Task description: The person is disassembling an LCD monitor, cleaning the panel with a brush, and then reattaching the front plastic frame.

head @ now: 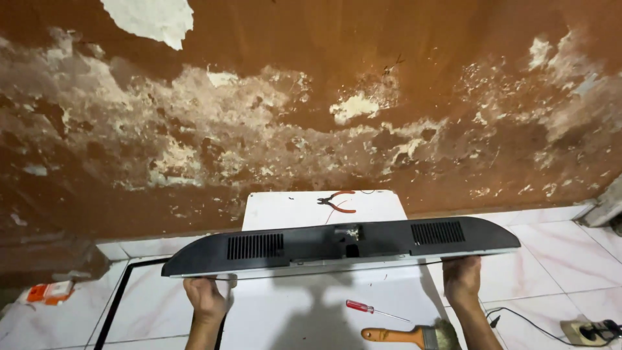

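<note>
I hold a flat television [337,246] up edge-on, its dark grey lower edge with two vent grilles facing the camera. My left hand [205,299] grips it from below near its left end. My right hand [462,280] grips it from below near its right end. Under the set lies a white board [311,304] on the floor. On that board rest a red-handled screwdriver [372,310] and an orange-handled paintbrush [414,336], both close to my right hand.
Red-handled pliers [337,201] lie at the board's far end by the peeling brown wall [311,116]. A black frame [116,298] lies on the white tiled floor at left, an orange and white object [50,291] beyond it. A black cable and socket [593,331] sit at right.
</note>
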